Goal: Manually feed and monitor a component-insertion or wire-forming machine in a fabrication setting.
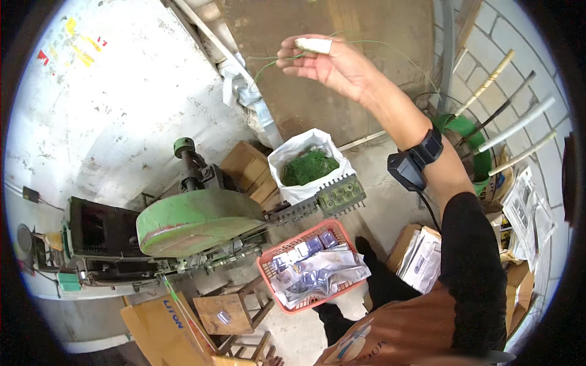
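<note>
Head view: thin, perhaps wiry green strand (pixel 342 44)

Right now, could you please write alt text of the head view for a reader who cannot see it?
The person's raised right hand holds thin green strands, with a white wrap on one finger. Below stand a green machine, a white bag of green material and a red basket of small packets. The left hand is not in view.
</note>
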`<state>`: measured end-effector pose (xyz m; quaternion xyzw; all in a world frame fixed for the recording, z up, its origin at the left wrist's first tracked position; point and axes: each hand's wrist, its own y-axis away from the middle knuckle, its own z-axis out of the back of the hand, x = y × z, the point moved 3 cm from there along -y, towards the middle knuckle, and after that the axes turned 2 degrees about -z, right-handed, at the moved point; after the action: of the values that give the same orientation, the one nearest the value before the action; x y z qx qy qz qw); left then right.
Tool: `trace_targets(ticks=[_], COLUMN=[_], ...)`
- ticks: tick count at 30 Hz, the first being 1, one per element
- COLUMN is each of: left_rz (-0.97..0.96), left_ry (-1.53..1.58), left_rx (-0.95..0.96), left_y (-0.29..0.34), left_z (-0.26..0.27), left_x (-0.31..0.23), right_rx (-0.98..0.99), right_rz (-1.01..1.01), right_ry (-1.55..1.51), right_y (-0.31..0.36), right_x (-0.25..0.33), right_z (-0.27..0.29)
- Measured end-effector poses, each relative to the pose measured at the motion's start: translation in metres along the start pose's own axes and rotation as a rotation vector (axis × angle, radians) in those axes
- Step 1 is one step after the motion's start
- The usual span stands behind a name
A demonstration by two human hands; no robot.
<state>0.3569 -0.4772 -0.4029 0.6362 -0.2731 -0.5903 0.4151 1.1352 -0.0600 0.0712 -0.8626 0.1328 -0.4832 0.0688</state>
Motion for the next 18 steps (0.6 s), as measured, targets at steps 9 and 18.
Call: trace_targets(ticks=[9, 18], left_rz=[0.105, -0.047], left_ry=[0.243, 0.024], left_rx=[0.185, 0.167], left_y=[0.102, 0.131], left_z=[-0.173, -0.262], left_x=[0.087, 0.027], right_rx=[0.015, 0.091], right_rz=[-0.372, -0.598], right_ry=[0.203, 0.546], right_y=[-0.037, -0.018], right_x=[-0.071, -0.153], right_z=[0.059, 0.126])
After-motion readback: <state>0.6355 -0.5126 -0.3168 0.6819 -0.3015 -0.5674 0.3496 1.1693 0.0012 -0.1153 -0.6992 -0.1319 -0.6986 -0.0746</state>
